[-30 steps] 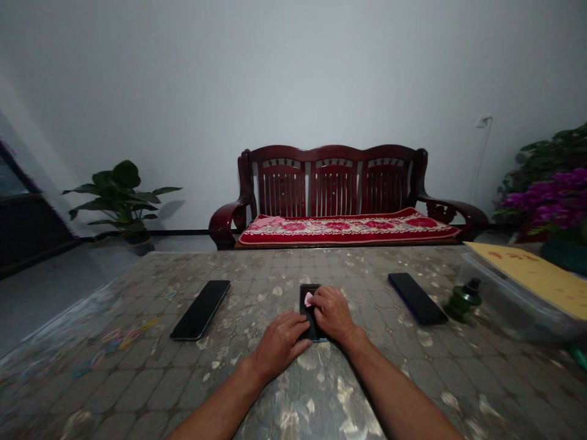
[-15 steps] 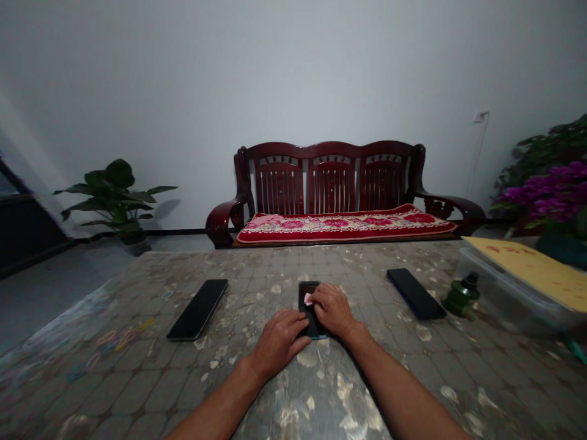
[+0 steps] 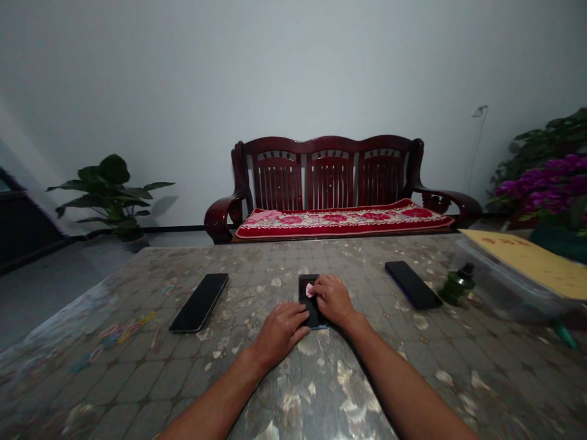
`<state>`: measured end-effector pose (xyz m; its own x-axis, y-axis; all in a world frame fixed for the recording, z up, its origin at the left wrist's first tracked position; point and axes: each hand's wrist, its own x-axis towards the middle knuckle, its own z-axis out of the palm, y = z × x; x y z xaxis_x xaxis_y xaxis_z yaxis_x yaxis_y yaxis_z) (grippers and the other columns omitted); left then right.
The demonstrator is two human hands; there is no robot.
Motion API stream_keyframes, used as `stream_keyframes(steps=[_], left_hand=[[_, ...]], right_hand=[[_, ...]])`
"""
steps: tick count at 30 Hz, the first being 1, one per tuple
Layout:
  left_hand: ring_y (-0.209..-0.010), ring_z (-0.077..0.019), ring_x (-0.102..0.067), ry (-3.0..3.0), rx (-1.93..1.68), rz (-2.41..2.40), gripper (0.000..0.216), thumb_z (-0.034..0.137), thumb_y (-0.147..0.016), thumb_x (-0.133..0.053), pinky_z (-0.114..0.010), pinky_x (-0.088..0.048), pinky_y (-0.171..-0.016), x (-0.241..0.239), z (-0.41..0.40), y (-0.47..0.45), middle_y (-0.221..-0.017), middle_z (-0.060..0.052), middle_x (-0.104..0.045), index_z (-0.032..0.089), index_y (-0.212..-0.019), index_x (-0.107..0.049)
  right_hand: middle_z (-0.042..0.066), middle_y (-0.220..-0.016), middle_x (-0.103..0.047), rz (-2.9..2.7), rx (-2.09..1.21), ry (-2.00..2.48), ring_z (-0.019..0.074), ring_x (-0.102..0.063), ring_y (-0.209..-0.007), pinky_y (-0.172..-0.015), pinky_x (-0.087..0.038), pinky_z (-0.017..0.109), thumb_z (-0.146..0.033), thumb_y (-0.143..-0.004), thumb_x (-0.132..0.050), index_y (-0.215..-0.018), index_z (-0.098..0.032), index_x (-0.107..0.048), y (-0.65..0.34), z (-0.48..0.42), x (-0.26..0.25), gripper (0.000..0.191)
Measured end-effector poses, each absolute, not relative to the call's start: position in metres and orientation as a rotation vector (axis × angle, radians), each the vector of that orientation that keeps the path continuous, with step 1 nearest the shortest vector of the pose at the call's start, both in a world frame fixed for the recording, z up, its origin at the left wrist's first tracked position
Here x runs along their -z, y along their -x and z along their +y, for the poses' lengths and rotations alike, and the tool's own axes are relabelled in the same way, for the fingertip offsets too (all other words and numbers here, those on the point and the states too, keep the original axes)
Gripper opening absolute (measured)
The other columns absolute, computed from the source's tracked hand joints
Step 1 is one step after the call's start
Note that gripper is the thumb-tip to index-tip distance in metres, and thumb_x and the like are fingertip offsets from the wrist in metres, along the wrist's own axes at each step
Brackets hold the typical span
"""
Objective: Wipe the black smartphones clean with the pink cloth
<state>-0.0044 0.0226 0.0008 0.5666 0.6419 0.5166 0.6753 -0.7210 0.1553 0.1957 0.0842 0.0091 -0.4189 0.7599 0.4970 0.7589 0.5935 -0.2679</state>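
Note:
A black phone (image 3: 309,300) lies face up in the middle of the patterned table (image 3: 293,379). My left hand (image 3: 279,333) rests on its near left edge, fingers curled against it. My right hand (image 3: 333,299) lies over the phone's right side and pinches a small pink cloth (image 3: 310,289) against the screen. Most of the phone's right half is hidden under that hand.
Two more black phones lie flat, one to the left (image 3: 200,301), one to the right (image 3: 413,284). A small green bottle (image 3: 457,285) and a clear lidded box (image 3: 513,275) stand at the right. Coloured rubber bands (image 3: 121,333) are scattered at the left. A red wooden bench (image 3: 332,192) is behind.
Both hands stay on the middle phone; the pink cloth has shifted a little on the screen. The camera has tilted slightly, so everything sits a bit higher in view.

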Motion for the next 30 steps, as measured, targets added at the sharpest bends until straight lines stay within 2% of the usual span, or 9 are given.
stream_keyframes(steps=[14, 22, 30], left_hand=[[-0.105, -0.026, -0.069, 2.737, 0.888, -1.175, 0.025, 0.023, -0.085, -0.075, -0.042, -0.057, -0.094, -0.0016, 0.0217, 0.0036, -0.115, -0.009, -0.074, 0.019, -0.109, -0.071], [-0.106, -0.0256, -0.069, 2.74, 0.894, -1.196, 0.021, 0.026, -0.09, -0.069, -0.042, -0.056, -0.095, -0.0018, 0.0206, 0.0034, -0.116, -0.011, -0.073, 0.018, -0.11, -0.071], [-0.108, -0.0263, -0.069, 2.748, 0.932, -1.189, 0.024, 0.023, -0.087, -0.073, -0.043, -0.057, -0.095, -0.0019, 0.0196, 0.0033, -0.117, -0.011, -0.073, 0.018, -0.11, -0.071]], right_hand=[[0.003, -0.088, -0.068, -2.203, -0.081, 1.071, 0.0195, -0.055, -0.086, -0.077, -0.036, 0.032, -0.008, -0.089, -0.057, -0.089, -0.025, -0.077, -0.2032, 0.0809, -0.0037, 0.026], [0.004, -0.09, -0.067, -2.183, -0.031, 1.078, 0.0202, -0.054, -0.088, -0.08, -0.036, 0.033, -0.006, -0.089, -0.055, -0.091, -0.024, -0.076, -0.2045, 0.0792, -0.0041, 0.028], [0.003, -0.084, -0.066, -2.242, -0.046, 1.046, 0.0192, -0.053, -0.083, -0.076, -0.034, 0.033, -0.007, -0.086, -0.056, -0.081, -0.024, -0.075, -0.2035, 0.0772, -0.0071, 0.026]])
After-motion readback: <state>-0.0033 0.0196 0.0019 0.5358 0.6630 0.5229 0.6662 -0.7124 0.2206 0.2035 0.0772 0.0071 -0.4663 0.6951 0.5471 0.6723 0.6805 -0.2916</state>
